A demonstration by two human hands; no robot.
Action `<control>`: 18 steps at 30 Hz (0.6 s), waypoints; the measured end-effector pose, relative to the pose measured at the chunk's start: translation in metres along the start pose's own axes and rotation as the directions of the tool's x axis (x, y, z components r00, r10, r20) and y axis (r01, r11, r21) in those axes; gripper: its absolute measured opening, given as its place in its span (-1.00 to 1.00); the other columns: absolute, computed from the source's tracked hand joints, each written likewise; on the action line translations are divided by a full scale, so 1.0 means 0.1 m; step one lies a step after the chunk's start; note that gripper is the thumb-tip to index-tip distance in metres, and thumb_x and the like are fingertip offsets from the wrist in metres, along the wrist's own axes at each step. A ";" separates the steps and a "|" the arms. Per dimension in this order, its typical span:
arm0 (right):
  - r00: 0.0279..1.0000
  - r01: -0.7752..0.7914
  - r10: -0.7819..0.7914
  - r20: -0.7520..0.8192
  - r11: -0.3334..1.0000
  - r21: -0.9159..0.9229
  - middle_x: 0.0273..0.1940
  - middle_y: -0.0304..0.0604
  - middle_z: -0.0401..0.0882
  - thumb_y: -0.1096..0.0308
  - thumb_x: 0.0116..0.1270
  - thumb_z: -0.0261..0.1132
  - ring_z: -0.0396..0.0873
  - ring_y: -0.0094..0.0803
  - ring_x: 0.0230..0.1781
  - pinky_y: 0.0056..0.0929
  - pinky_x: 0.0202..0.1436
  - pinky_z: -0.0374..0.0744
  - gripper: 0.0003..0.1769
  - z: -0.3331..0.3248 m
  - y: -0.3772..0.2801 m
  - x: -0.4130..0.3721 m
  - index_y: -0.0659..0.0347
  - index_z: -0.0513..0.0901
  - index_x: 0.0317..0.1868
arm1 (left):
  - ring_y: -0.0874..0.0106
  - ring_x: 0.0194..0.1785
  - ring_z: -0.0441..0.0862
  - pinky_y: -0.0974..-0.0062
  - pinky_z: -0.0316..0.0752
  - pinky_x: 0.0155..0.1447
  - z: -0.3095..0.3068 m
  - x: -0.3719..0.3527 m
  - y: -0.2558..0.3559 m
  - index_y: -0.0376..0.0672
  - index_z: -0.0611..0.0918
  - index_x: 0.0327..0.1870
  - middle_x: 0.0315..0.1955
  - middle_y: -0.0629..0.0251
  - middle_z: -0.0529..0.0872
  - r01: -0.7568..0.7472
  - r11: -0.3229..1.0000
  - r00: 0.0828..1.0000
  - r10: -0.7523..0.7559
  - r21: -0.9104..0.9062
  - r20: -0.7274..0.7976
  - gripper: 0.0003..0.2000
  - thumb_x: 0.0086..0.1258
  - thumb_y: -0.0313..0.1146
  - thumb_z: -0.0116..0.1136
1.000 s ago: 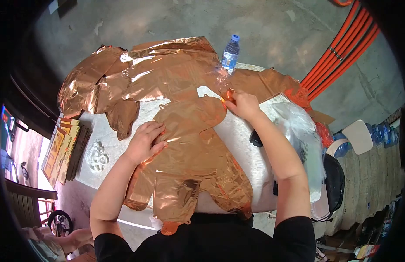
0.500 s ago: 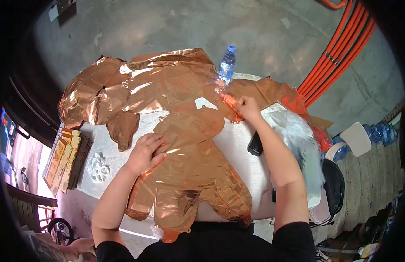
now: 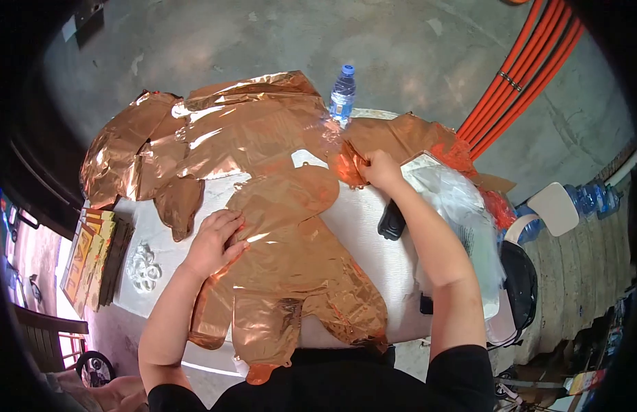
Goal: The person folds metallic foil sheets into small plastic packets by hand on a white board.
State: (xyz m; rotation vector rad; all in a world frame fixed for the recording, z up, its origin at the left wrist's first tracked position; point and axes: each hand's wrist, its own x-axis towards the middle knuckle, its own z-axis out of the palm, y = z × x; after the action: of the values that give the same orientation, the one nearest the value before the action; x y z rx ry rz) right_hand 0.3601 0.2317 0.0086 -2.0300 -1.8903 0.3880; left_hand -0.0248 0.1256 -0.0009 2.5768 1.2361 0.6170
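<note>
A flat copper-coloured foil balloon with rounded lobes lies at the front of the white table, its lower end hanging near my body. My left hand rests on its left edge, fingers lying on the foil and thumb apart. Behind it a larger copper foil balloon stretches across the table, wrinkled and shiny. My right hand is closed in a pinch on a folded, reddish-reflecting part of that foil; the fingertips are partly hidden.
A water bottle stands at the back edge. Clear plastic bags and a black object lie at right. White rings and stacked printed boxes are at left. Orange pipes run along the wall.
My right hand has shifted slightly, and the foil at its fingers has swung from a narrow fold into a wider flap. My left hand stays on the front balloon. The view has moved a little.
</note>
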 end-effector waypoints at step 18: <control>-0.027 0.493 0.217 -0.976 0.852 0.176 -0.19 -0.15 0.63 0.41 0.23 0.04 0.54 -0.45 -0.18 -0.46 -0.05 0.48 -0.73 -3.03 0.47 0.12 0.30 0.62 -0.16 | 0.19 0.16 0.35 0.31 0.24 0.24 0.03 -0.02 -0.03 -0.28 0.53 0.01 0.07 0.16 0.49 0.020 1.000 1.000 -0.020 0.008 -0.011 -0.53 0.04 -0.29 0.28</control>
State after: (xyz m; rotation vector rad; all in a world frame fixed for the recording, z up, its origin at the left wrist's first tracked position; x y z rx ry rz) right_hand 0.5313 0.2230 0.2631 -0.9713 -0.7671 -0.5812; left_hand -0.0268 0.1262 -0.0053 2.5676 1.2689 0.6237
